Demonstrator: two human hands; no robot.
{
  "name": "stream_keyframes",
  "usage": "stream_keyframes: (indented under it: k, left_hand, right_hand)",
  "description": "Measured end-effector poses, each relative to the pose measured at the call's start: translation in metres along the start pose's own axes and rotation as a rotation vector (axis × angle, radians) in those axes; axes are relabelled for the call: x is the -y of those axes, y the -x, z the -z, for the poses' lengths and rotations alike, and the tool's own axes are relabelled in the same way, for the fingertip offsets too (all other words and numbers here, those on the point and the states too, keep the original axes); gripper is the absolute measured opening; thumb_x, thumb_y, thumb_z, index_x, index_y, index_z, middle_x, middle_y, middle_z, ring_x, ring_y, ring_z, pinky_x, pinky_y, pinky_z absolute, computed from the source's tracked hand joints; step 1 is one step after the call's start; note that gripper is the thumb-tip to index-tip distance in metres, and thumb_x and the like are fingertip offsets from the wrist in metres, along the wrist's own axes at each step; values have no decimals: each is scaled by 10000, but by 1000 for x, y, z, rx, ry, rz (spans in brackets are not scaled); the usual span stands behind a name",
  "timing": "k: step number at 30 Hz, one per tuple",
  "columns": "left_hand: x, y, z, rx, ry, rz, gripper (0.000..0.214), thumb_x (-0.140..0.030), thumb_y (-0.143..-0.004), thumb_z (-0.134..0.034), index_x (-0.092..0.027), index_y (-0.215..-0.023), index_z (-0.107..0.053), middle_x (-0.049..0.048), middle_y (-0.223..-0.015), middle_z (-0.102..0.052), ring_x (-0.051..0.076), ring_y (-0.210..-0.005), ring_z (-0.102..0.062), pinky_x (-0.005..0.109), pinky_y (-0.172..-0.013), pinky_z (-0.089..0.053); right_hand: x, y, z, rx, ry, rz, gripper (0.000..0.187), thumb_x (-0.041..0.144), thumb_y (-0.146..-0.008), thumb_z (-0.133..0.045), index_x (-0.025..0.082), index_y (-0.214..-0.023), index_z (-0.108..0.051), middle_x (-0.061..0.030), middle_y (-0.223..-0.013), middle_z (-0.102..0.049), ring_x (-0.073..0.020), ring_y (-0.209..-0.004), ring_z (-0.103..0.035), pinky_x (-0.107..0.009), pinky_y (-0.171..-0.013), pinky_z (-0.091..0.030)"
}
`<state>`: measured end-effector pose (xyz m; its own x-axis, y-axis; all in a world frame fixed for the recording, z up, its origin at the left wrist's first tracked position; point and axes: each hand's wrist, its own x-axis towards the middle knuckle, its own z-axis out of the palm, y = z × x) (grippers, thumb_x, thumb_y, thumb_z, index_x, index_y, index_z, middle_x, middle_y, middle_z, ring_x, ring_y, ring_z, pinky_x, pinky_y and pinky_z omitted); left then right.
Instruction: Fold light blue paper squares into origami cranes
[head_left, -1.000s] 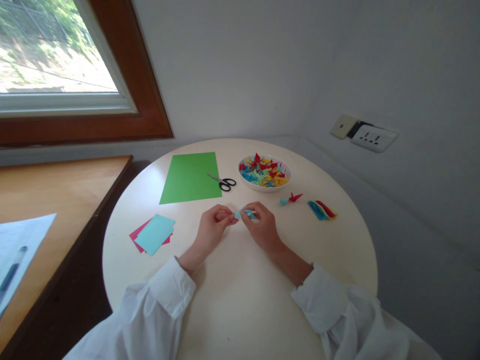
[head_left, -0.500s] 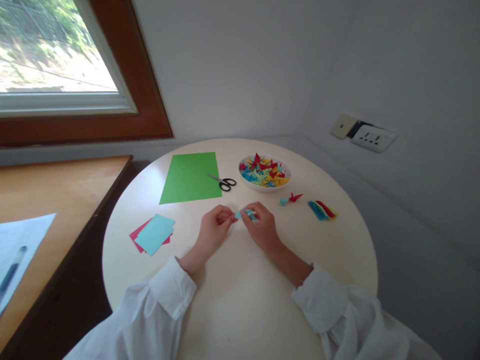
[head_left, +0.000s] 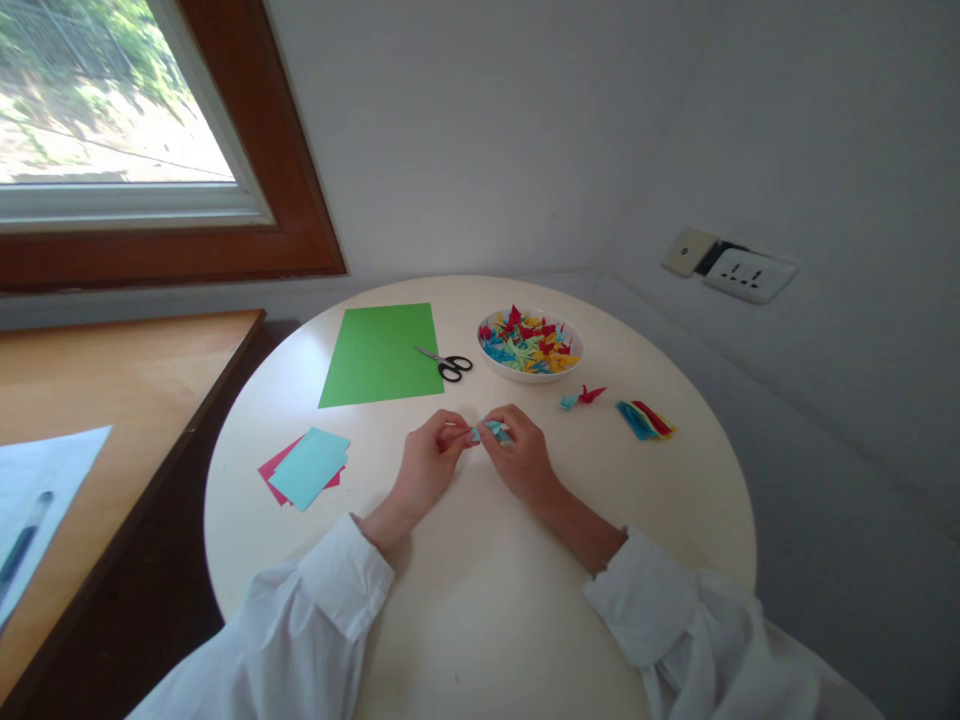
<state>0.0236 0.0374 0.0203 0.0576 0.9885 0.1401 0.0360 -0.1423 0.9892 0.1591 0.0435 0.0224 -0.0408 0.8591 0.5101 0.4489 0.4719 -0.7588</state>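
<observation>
A small folded piece of light blue paper is held between my two hands above the middle of the round white table. My left hand pinches its left end with thumb and forefinger. On the other side, my right hand grips the paper's body, its thumb lying over the near face. My fingers cover part of the folds. Beyond my right hand lie a red paper crane and a small light blue folded piece.
A white bowl full of colourful paper cranes stands at the back. Black-handled scissors overlap a green sheet. Light blue and pink paper squares lie at left, coloured folded strips at right. A wooden desk adjoins on the left.
The fingers of my left hand have closed slightly further around the left end of the light blue paper. Otherwise both hands stay in nearly the same place.
</observation>
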Motion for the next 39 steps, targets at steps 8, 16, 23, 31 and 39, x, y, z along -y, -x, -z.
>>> stream_keyframes:
  k: [8,16,23,31,39]
  left_hand:
    - [0,1,1,-2,-100,-44,120,-261,-730,-574,-181,-797,-515,24,-725,-672,175,-735,-663,293,-693,-510]
    - [-2,2,0,11,-113,-72,97,-259,-756,-540,-183,-799,-499,14,-716,-634,168,-737,-657,285,-686,-512]
    - [1,-1,-1,42,-12,-23,181,-264,-706,-607,-179,-799,-476,16,-678,-659,176,-712,-659,305,-683,-513]
    - [1,-1,0,14,32,19,176,-245,-685,-622,-177,-768,-482,10,-666,-670,174,-707,-662,306,-686,-514]
    - [-1,-3,-2,17,96,23,205,-254,-665,-644,-175,-740,-470,-28,-578,-633,143,-621,-643,287,-653,-517]
  right_hand:
    - [-2,0,-1,-2,39,21,66,215,-777,-511,188,-717,-501,-10,-705,-539,-140,-664,-522,-251,-596,-418]
    - [-2,-1,-2,-3,55,17,71,202,-776,-510,189,-707,-501,-10,-700,-543,-137,-658,-523,-245,-587,-414]
    - [-1,-1,-1,-5,50,26,78,191,-768,-511,191,-691,-501,-5,-685,-538,-136,-649,-519,-248,-596,-417]
    - [0,-1,-2,-3,72,47,70,177,-763,-517,191,-697,-503,-10,-694,-544,-137,-652,-516,-244,-588,-415]
    - [0,0,-2,-5,64,63,60,173,-759,-522,194,-705,-505,-11,-698,-554,-139,-658,-525,-252,-604,-424]
